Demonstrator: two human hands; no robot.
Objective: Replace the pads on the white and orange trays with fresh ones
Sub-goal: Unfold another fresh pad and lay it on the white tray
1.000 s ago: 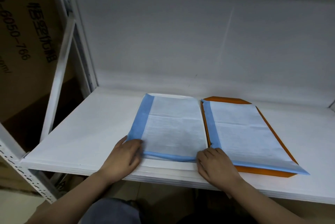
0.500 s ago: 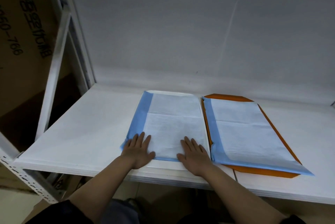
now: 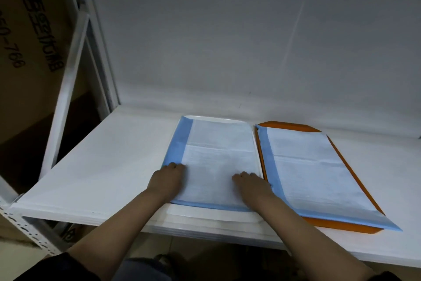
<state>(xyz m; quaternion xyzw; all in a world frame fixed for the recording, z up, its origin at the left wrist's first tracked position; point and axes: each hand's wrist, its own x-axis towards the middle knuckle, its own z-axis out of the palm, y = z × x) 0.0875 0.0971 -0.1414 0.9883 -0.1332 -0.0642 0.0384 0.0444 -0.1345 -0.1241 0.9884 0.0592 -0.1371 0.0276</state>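
The white tray (image 3: pixel 206 216) lies on the shelf with a white pad (image 3: pixel 218 144) edged in blue spread over it. To its right, the orange tray (image 3: pixel 341 226) carries a second blue-edged pad (image 3: pixel 319 166) that overhangs the near right corner. Both hands rest on the near half of the white tray's pad. My left hand (image 3: pixel 167 178) presses at the pad's blue left border, fingers bent down. My right hand (image 3: pixel 250 184) presses near the pad's right edge, beside the gap between the trays. I see neither hand lifting or pinching the pad.
The white shelf (image 3: pixel 102 166) has a white back wall and a metal upright (image 3: pixel 68 75) at its left. A cardboard box (image 3: pixel 27 53) stands beyond the frame on the left. Another shelf hangs overhead.
A second ago both hands held the pad's near edge. They then lay flat on the pad, and have now slid farther up it with fingers bent.
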